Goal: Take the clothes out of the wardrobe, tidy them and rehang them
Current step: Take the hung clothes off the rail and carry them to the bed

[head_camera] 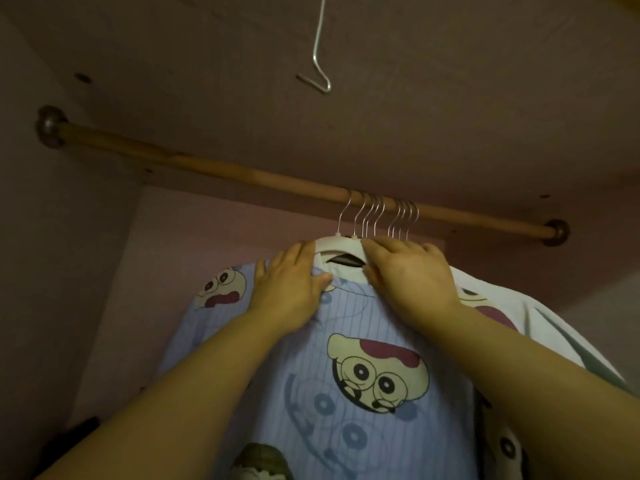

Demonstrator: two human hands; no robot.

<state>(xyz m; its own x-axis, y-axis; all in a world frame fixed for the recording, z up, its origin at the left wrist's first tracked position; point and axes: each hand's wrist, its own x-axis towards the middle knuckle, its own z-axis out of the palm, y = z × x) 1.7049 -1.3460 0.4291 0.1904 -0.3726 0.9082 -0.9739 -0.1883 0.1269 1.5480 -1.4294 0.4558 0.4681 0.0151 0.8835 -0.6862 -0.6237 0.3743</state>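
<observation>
Blue cartoon shirt (pixel 346 313) is hanging on a white hanger (pixel 334 245). I'm seeing left hand (pixel 291 284) lying flat on it; right hand (pixel 407 271) curling at collar (pixel 346 272), hold unclear.

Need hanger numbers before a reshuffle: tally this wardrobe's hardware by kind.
Brown wooden hanging rod: 1
Round metal rod end brackets: 2
Silver wire hanger hooks on the rod: 7, crowded together, so roughly
Loose silver wire hook dangling above: 1
Total: 11, roughly
</observation>
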